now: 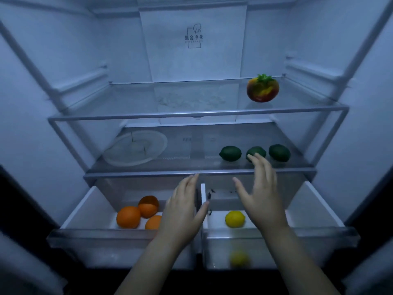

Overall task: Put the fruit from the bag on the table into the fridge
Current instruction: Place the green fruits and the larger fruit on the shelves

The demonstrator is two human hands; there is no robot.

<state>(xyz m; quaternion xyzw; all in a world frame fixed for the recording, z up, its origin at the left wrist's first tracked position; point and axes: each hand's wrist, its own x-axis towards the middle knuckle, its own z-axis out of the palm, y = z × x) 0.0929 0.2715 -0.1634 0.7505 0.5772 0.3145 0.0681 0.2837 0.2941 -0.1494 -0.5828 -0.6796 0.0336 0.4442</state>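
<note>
Fruit: limes (230,153) at 2 o'clock, oranges (128,217) at 8.
Hands: left hand (181,213), right hand (262,196) spread, empty.
Tip: probably push drawers (102,234) shut evenly.

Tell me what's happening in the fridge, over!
Left hand open, right hand open, both empty. Three oranges left drawer, lemon right drawer, three limes on shelf. Nothing in the way.

Open hands (185,211) (261,194) before fridge (63,60) drawers (89,209) — oranges (128,217), lemon (235,218).
</note>
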